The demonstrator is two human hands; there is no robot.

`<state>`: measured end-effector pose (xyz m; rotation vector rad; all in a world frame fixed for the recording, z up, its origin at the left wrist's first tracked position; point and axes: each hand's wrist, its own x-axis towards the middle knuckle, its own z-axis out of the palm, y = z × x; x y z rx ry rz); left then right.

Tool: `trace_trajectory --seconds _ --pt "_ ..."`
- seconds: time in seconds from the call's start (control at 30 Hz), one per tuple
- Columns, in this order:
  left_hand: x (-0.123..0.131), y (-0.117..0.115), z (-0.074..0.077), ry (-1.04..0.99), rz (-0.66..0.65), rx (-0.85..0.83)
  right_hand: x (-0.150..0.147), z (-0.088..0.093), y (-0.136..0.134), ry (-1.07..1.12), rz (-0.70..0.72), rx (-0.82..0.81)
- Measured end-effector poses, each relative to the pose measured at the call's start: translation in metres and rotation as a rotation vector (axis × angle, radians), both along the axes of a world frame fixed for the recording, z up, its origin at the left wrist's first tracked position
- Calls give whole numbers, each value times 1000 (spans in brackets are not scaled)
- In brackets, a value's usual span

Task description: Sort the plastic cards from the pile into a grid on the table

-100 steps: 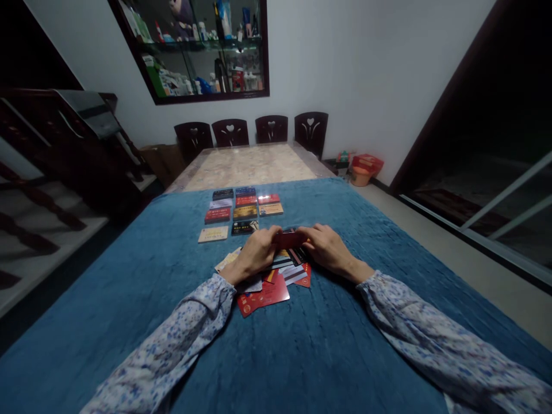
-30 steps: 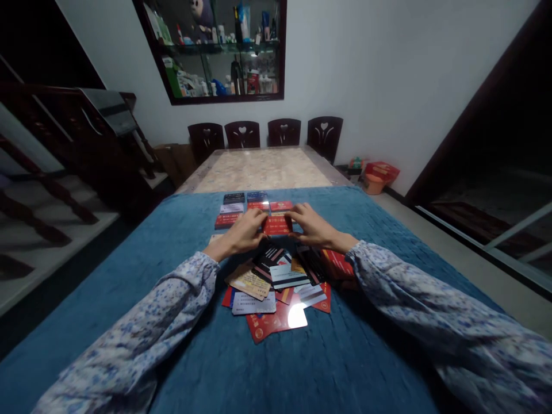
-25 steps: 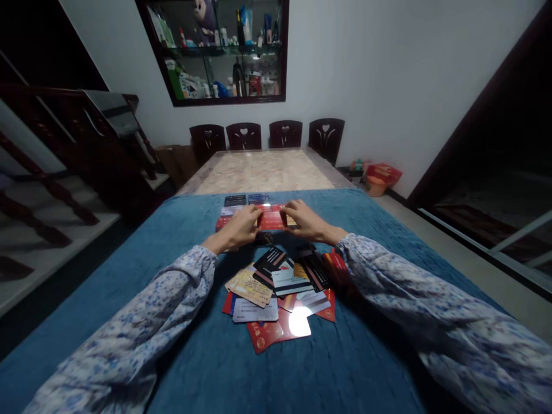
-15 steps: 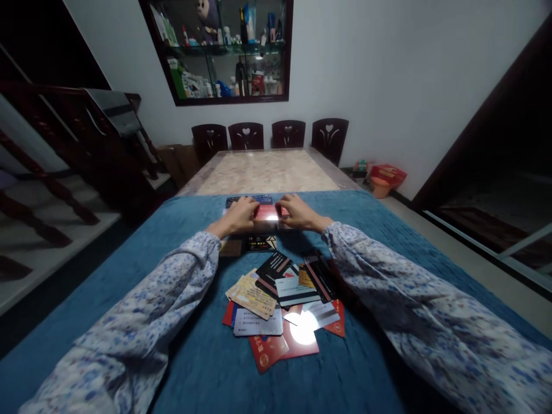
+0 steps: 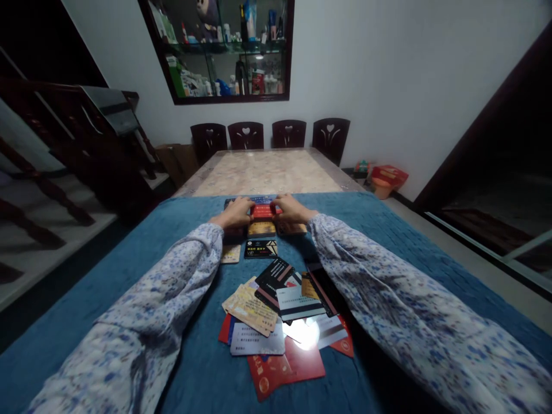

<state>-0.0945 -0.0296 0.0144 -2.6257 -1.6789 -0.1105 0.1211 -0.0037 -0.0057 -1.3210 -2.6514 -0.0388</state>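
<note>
A red card [image 5: 262, 211] lies between my two hands, at the far part of the blue cloth. My left hand [image 5: 238, 213] grips its left edge with closed fingers, and my right hand [image 5: 288, 209] closes on its right edge. Just behind it are dark blue cards [image 5: 264, 199]. Nearer to me sits a gold card [image 5: 261, 229], then a black VIP card [image 5: 260, 249] and a pale yellow card [image 5: 231, 254]. Another brownish card [image 5: 292, 228] shows under my right wrist, partly hidden.
A loose pile of overlapping cards [image 5: 297, 302] spreads over the near middle of the blue cloth [image 5: 198, 356]. Beyond the cloth the stone tabletop [image 5: 263, 169] continues to several dark chairs [image 5: 288, 133]. A red bag [image 5: 388, 175] stands on the floor at right.
The red card has tilted down flatter and moved slightly left, with both hands on it. The gold card in front of it has come into view. The camera view has shifted slightly.
</note>
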Motion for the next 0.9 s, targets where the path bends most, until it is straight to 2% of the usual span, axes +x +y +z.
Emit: trace_trajectory --seconds 0.27,0.9 --pt "-8 17 -13 9 -3 -6 -8 -6 15 -8 -15 -37" --pt "-9 29 -24 6 8 -83 -11 -12 22 -62 -32 -66"
